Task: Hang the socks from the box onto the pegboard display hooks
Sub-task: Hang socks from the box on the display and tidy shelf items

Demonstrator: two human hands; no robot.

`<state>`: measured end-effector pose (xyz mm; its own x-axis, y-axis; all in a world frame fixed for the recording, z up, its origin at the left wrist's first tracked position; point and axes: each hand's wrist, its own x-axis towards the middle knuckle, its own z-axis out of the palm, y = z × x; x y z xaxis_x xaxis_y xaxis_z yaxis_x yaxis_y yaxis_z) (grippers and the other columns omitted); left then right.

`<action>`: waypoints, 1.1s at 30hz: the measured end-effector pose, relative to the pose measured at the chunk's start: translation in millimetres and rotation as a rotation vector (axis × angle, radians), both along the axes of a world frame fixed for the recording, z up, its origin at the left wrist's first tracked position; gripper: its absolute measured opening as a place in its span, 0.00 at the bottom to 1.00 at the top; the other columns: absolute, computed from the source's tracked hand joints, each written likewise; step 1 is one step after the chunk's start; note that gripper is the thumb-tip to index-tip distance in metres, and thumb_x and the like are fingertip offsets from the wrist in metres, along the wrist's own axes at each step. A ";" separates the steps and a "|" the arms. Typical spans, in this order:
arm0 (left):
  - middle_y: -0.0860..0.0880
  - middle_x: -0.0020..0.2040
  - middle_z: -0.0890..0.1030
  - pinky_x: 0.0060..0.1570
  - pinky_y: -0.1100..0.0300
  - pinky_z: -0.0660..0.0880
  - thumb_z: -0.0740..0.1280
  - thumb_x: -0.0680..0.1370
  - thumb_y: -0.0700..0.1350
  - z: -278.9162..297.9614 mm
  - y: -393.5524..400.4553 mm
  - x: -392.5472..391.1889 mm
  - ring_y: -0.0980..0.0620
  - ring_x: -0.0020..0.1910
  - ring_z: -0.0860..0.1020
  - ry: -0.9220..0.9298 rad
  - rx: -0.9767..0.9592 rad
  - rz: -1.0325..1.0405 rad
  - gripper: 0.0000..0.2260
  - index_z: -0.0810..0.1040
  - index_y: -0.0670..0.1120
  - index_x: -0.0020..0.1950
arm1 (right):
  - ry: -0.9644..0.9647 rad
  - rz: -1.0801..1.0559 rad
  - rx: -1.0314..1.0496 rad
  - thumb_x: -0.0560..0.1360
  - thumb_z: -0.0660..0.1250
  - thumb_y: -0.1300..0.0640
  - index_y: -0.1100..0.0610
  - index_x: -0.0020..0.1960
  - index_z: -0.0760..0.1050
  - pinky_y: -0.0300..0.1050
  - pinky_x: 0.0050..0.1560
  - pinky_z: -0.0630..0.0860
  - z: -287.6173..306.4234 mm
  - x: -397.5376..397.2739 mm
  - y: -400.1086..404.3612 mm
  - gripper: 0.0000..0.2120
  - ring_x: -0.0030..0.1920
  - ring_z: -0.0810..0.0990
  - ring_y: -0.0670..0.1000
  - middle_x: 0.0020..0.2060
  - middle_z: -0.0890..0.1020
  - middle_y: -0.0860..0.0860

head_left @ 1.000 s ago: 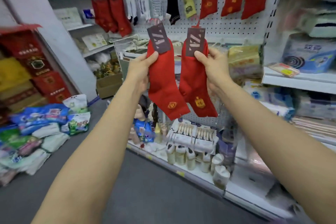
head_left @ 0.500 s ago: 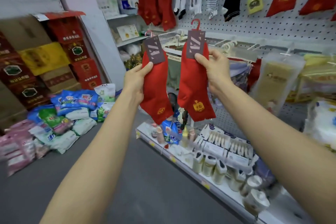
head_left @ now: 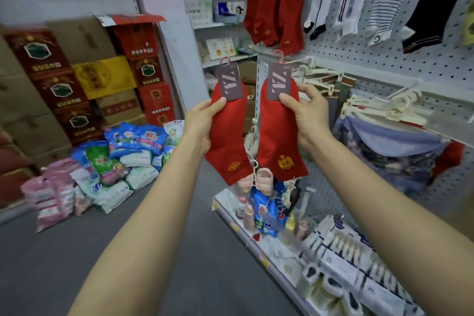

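Each hand, left hand and right hand, pinches one red fabric sock pair with a grey card label, left pair and right pair. With both hands full, threading a small red plastic hanger hook onto the white pegboard may fumble, and a pair may drop.

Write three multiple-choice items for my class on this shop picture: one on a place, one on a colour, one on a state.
1. Where do the matching red socks already hang?
A. pegboard, upper row
B. floor
C. bottom shelf

2. What colour are the held socks' card labels?
A. yellow
B. grey
C. blue

3. How is the left hand?
A. empty
B. flat on a shelf
C. holding a sock

Key: 1 A, they hang on the pegboard; 2 B, both labels are grey; 3 C, its thumb presses the left sock, as the right hand grips the right sock.
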<state>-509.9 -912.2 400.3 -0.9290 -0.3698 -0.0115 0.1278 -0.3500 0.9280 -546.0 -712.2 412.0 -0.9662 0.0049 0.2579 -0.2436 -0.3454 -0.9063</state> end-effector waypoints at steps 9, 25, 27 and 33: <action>0.40 0.50 0.85 0.50 0.46 0.81 0.75 0.73 0.42 0.5 -83.1 -73.7 0.43 0.47 0.84 0.000 -0.043 0.048 0.11 0.84 0.42 0.54 | 0.013 0.044 -0.018 0.72 0.72 0.69 0.54 0.54 0.79 0.56 0.51 0.82 1.2 -81.4 -79.3 0.15 0.45 0.84 0.58 0.46 0.85 0.60; 0.42 0.46 0.86 0.41 0.55 0.82 0.73 0.75 0.41 16.9 -222.8 -265.1 0.46 0.42 0.85 0.007 -0.022 -0.148 0.12 0.83 0.41 0.57 | 0.017 -0.129 -0.054 0.72 0.72 0.69 0.57 0.60 0.79 0.59 0.58 0.79 5.2 -245.9 -239.5 0.18 0.54 0.83 0.60 0.52 0.85 0.60; 0.41 0.48 0.86 0.44 0.53 0.82 0.73 0.75 0.41 14.5 -232.3 -294.2 0.45 0.45 0.85 0.005 -0.021 -0.176 0.13 0.83 0.41 0.58 | 0.010 -0.151 -0.052 0.72 0.72 0.69 0.58 0.62 0.78 0.58 0.59 0.79 5.4 -270.0 -249.6 0.19 0.55 0.83 0.60 0.53 0.84 0.60; 0.40 0.51 0.85 0.46 0.52 0.82 0.74 0.74 0.42 13.6 -254.4 -383.5 0.45 0.47 0.85 0.025 -0.012 -0.218 0.12 0.83 0.42 0.57 | 0.035 -0.206 -0.070 0.72 0.72 0.69 0.59 0.65 0.76 0.56 0.60 0.79 8.9 -355.6 -267.7 0.22 0.58 0.82 0.58 0.57 0.83 0.60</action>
<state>-893.3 -1166.7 413.9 -0.9869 -0.1605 0.0157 0.0735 -0.3609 0.9297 -901.7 -979.9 420.9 -0.9335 0.2204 0.2830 -0.3461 -0.3468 -0.8717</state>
